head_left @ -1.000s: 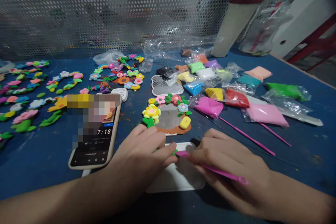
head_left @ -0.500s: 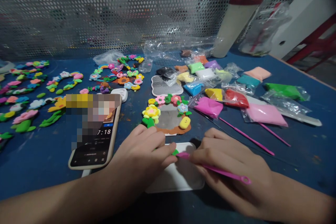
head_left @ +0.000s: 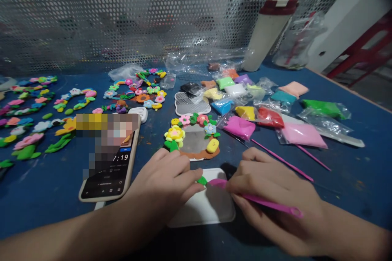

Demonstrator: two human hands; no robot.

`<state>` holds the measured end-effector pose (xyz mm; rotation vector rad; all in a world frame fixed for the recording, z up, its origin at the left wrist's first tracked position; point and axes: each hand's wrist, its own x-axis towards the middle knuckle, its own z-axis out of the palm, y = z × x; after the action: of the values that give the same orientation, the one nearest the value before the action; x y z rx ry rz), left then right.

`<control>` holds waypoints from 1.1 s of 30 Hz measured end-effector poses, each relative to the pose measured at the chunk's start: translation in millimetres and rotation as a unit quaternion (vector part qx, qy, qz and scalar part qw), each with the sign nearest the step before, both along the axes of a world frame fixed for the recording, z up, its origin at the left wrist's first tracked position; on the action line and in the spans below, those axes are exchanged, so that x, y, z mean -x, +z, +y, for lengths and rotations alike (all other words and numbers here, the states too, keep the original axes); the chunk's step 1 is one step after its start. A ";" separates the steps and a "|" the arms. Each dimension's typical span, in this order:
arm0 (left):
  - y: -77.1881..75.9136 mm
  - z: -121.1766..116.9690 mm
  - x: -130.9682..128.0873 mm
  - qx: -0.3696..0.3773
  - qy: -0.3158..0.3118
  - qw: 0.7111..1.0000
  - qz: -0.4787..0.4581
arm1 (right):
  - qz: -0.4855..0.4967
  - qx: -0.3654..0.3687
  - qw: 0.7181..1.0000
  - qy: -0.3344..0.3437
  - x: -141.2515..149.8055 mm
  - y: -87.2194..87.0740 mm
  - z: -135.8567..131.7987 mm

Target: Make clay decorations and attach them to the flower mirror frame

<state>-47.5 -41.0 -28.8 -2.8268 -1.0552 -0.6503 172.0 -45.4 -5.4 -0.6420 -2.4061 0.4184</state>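
Observation:
My left hand (head_left: pixel 162 183) curls over the near end of a white plastic board (head_left: pixel 205 208), and a small piece of green clay (head_left: pixel 202 180) sticks out past its fingertips. My right hand (head_left: pixel 269 187) grips a pink sculpting tool (head_left: pixel 272 203), whose wider pink tip (head_left: pixel 217 182) sits right next to the green clay. Just beyond both hands lies a clay-decorated mirror (head_left: pixel 192 138) with flowers and a yellow chick-like figure on its brown rim. My fingers hide part of the green clay.
A phone (head_left: pixel 107 175) lies left of my hands, beyond it several clay flower garlands (head_left: pixel 27 140). Packets of coloured clay (head_left: pixel 245 127) and loose pink tools (head_left: pixel 281 160) spread right on the blue table. Behind stand a perforated metal screen (head_left: pixel 122 16) and a white bottle (head_left: pixel 266 32).
The view has tilted, shifting the table scene slightly left. The pink tool's handle has swung further right, its tip pressing nearer the green clay. The phone clock went from 7:18 to 7:19.

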 end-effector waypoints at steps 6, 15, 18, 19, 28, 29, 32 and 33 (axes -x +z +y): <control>0.1 -1.5 0.6 -0.013 -0.009 1.000 -0.007 | -0.012 -0.003 1.000 0.011 2.1 -3.3 -0.6; -0.2 0.5 -0.6 -0.011 -0.015 1.000 -0.005 | -0.012 -0.005 1.000 0.000 0.7 -3.1 -0.1; -0.6 0.2 -0.7 -0.020 -0.018 1.000 -0.004 | -0.049 -0.072 0.996 -0.005 -7.4 -1.4 4.0; -0.3 -0.1 -0.7 -0.021 -0.019 1.000 -0.003 | -0.068 -0.111 0.991 -0.002 -11.1 0.2 5.2; 3.2 -1.5 2.2 0.128 -0.008 0.992 -0.013 | -0.222 -0.275 0.934 -0.043 -30.6 -3.5 -3.0; 3.9 -1.6 2.6 0.143 -0.002 0.990 -0.012 | -0.231 -0.268 0.934 -0.042 -30.7 -6.0 -3.8; 8.7 -3.2 3.5 0.154 0.007 0.988 -0.006 | -0.239 -0.231 0.942 -0.041 -28.8 -10.0 -4.7; 11.6 -4.3 3.8 0.152 0.012 0.988 -0.004 | -0.232 -0.211 0.948 -0.044 -26.6 -10.5 -4.9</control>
<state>-51.3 -45.3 -17.2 -3.0599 -1.2899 -0.5400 198.7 -50.3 -15.9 -0.7021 -2.7648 -0.3229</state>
